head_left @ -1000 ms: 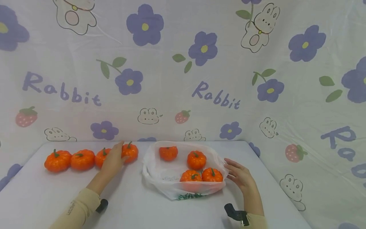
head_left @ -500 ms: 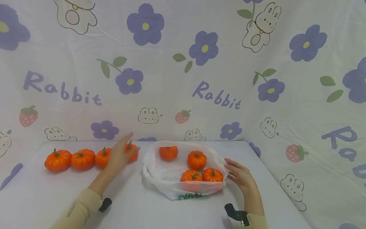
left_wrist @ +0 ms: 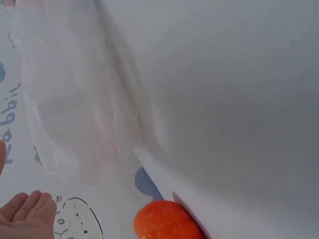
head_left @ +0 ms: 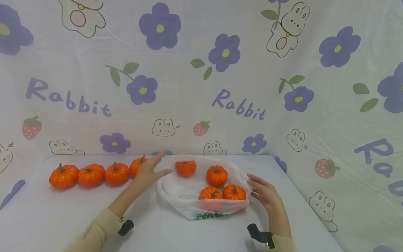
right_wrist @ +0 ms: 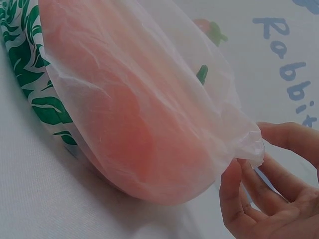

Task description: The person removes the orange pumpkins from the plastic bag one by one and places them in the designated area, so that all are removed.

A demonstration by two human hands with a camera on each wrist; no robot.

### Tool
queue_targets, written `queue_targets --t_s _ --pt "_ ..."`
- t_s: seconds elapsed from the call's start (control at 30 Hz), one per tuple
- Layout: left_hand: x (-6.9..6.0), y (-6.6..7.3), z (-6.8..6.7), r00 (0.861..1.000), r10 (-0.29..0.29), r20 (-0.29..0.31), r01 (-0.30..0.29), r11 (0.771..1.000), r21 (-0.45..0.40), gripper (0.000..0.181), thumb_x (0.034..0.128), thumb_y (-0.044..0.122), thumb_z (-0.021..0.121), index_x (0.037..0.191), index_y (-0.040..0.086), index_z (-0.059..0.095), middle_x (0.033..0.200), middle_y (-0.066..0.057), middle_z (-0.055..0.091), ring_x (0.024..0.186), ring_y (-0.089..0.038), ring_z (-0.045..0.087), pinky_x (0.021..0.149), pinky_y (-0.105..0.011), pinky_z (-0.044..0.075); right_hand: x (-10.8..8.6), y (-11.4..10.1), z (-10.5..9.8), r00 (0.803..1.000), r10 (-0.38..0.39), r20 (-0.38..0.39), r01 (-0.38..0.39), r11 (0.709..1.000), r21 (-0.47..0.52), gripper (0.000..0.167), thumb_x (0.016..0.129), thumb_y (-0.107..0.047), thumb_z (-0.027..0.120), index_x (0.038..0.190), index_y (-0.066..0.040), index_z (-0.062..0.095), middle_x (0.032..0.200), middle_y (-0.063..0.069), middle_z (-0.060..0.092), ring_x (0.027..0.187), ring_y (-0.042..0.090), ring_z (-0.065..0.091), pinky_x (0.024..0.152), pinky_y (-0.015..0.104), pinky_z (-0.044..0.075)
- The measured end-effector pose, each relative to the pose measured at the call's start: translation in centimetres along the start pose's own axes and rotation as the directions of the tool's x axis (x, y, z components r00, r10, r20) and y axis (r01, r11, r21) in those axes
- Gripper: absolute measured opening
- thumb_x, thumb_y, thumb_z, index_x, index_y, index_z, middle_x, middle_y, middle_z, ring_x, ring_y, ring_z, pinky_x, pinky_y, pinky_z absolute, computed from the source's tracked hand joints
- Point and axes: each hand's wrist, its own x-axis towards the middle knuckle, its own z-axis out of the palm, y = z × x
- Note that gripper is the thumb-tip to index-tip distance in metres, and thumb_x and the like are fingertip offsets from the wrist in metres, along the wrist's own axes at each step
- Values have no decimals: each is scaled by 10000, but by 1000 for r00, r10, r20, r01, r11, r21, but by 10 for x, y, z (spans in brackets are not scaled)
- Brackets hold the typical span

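Pinching one bag (head_left: 174, 202), right hand (head_left: 267, 193), four bagged pumpkins (head_left: 217, 176), left hand (head_left: 148, 172) spread empty, four loose pumpkins (head_left: 117, 174)

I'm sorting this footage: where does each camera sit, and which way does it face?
Head: on the head, facing forward and down over the table, white bag and pumpkins; left hand, right hand and sleeves show.
Left wrist: on that wrist, facing the bag's outside and one pumpkin; the left hand partly shows.
Right wrist: on that wrist, facing the bag's side, with the right hand pinching its edge.
Shared: head and right wrist both show the right hand at the bag.
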Motion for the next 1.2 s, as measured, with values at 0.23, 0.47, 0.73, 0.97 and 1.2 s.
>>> queue_targets --t_s 0.23,0.47,0.73,0.97,1.2 --pt "0 9 17 972 -101 215 141 973 -183 756 858 336 740 1507 200 376 1562 -55 396 1443 -327 372 1116 -511 395 0 0 0 1000 3 3 -3 1000 -7 565 972 -222 587 1486 -85 396 1572 149 335 1388 332 374 1189 488 323" --pt "2 10 33 928 -88 361 175 961 -215 739 858 307 744 1500 203 393 1566 -22 393 1429 -302 406 1128 -485 400 0 1 1 1000 1 -13 -1 1000 -9 568 971 -228 591 1486 -86 398 1571 147 339 1385 331 379 1193 482 323" --pt "0 7 52 893 -72 445 208 942 -264 654 888 272 714 1471 162 440 1519 -69 461 1394 -311 453 1114 -472 426 -2 2 2 1000 -13 -9 13 1000 7 564 966 -219 598 1478 -78 409 1566 146 346 1371 323 391 1188 485 334" --pt "-1 11 68 882 -105 459 254 927 -275 601 890 273 711 1442 204 484 1464 -67 529 1388 -269 468 1101 -450 449 -2 3 2 1000 -25 -12 25 1000 5 535 972 -206 583 1468 -81 428 1557 138 365 1331 297 429 1187 474 343" --pt "-1 16 80 870 -70 488 233 931 -282 616 885 221 717 1450 177 474 1467 -83 524 1381 -264 478 1102 -441 446 -1 3 1 1000 -25 -14 25 1000 3 542 966 -208 592 1467 -77 430 1554 141 369 1311 286 442 1186 474 344"
